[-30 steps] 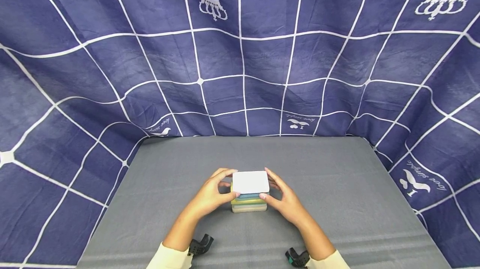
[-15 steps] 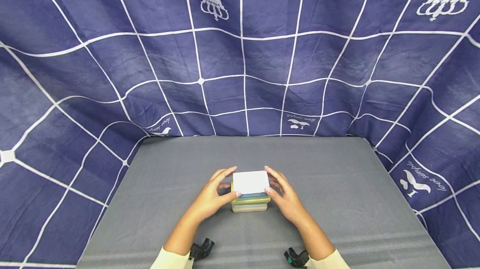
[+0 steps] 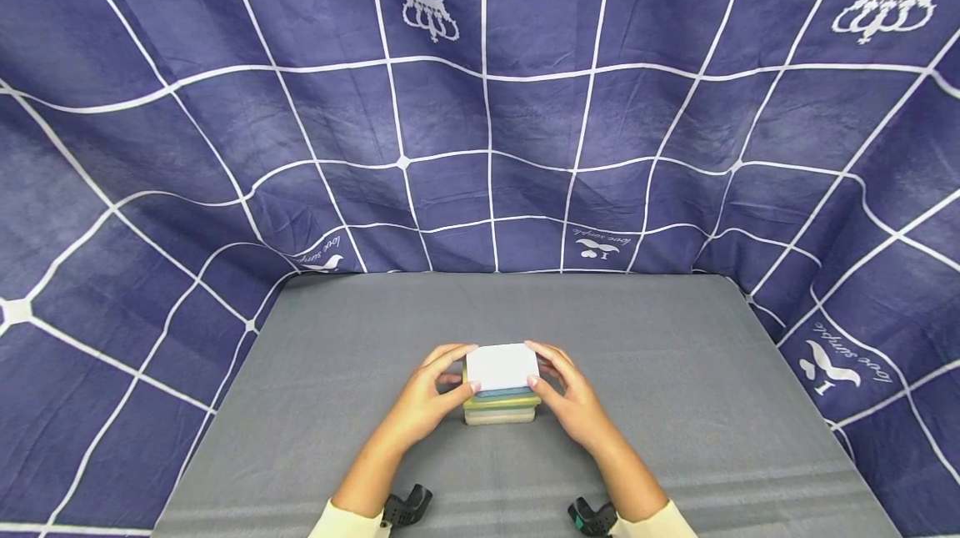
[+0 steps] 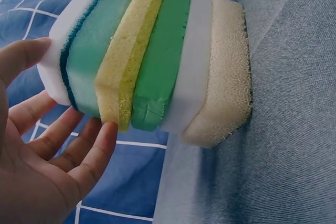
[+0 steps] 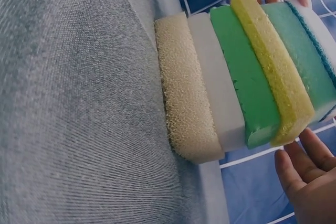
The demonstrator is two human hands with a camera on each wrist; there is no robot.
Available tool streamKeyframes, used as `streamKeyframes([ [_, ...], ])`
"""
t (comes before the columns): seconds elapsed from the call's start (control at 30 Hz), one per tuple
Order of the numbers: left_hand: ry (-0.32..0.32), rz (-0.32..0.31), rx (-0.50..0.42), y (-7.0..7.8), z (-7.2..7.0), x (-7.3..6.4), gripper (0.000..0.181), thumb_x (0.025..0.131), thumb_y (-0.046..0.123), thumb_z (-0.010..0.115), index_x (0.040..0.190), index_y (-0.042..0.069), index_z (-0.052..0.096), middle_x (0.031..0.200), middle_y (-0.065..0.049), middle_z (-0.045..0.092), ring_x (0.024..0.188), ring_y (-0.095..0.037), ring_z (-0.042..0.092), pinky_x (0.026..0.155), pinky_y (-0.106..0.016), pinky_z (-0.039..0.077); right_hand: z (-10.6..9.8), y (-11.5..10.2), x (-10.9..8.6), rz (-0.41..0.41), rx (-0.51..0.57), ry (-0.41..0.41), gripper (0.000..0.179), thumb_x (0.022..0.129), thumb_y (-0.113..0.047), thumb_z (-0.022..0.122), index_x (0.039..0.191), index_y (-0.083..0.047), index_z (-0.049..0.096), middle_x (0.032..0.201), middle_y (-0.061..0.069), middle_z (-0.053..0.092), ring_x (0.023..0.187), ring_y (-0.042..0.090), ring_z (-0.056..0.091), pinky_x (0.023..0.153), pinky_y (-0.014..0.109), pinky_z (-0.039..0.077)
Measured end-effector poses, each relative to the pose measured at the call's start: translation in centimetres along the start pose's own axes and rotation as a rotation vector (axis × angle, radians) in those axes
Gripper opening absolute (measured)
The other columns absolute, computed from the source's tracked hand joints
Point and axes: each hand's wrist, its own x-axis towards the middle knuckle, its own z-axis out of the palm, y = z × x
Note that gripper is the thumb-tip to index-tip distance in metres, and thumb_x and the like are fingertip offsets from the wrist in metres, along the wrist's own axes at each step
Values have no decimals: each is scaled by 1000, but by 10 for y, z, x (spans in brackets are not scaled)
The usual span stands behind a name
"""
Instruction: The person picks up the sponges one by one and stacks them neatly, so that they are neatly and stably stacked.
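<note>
A stack of sponges stands on the grey table. At its bottom lies a beige porous sponge (image 4: 228,72); over it come a white block (image 4: 191,66), a green sponge (image 4: 165,56), a yellow sponge (image 4: 126,61), a teal sponge (image 4: 100,51) with a dark scouring layer, and a white sponge (image 3: 502,365) on top. My left hand (image 3: 423,396) grips the top sponge's left side between thumb and index finger, its lower fingers beside the teal and yellow layers. My right hand (image 3: 573,400) holds the right side likewise; its thumb is out of the right wrist view.
The grey cloth-covered table (image 3: 360,313) extends around the stack. A blue curtain (image 3: 525,121) with white grid lines hangs behind the table and along both sides. Dark wrist-worn devices show by both sleeves, including a left wrist device (image 3: 407,506).
The index fingers, slightly raised half a second ago, are now lower against the top sponge's far corners. My right thumb has shifted up and right since the first frame. The stack stays in place.
</note>
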Motion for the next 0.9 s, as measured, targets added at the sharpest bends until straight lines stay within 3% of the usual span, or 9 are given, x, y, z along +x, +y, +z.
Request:
streamKeyframes([
  [0.2, 0, -13, -7, -3, 1, -1, 51, 88, 19, 80, 136, 21, 64, 140, -2, 56, 130, -16, 52, 99, -41, 55, 2, 3, -4, 46, -16, -2, 49, 98, -5, 64, 145, -10, 52, 140, 13, 55, 127, 3, 53, 109, 29, 47],
  [0.4, 23, 26, -13, -7, 3, -2, 51, 88, 17, 79, 136, 17, 64, 140, -6, 57, 129, -18, 53, 96, -35, 56, 3, 4, -5, 87, -24, -7, 49, 99, -10, 64, 146, -16, 52, 142, 9, 55, 128, 1, 52, 110, 39, 46],
  [0.57, 37, 38, -15, -7, 2, -1, 54, 88, 18, 79, 139, 15, 62, 142, -6, 56, 131, -22, 53, 97, -41, 56, 3, 4, -2, 56, -18, 8, 49, 98, -6, 64, 146, -12, 52, 141, 11, 55, 126, 3, 54, 109, 32, 47],
  [0.77, 43, 44, 4, -4, 0, 0, 54, 91, 23, 77, 142, 25, 59, 148, -2, 53, 137, -18, 49, 100, -45, 54, 1, 4, 1, 5, -32, 17, 52, 99, -2, 60, 149, -8, 48, 141, 13, 54, 129, 6, 53, 108, 33, 48],
  [0.9, 96, 63, 13, 2, -5, 0, 49, 95, 23, 71, 142, 28, 58, 150, -3, 52, 136, -21, 51, 101, -45, 53, -3, 2, 3, -20, -20, 49, 49, 100, 1, 56, 148, -4, 48, 142, 16, 52, 135, 10, 50, 110, 29, 45],
])
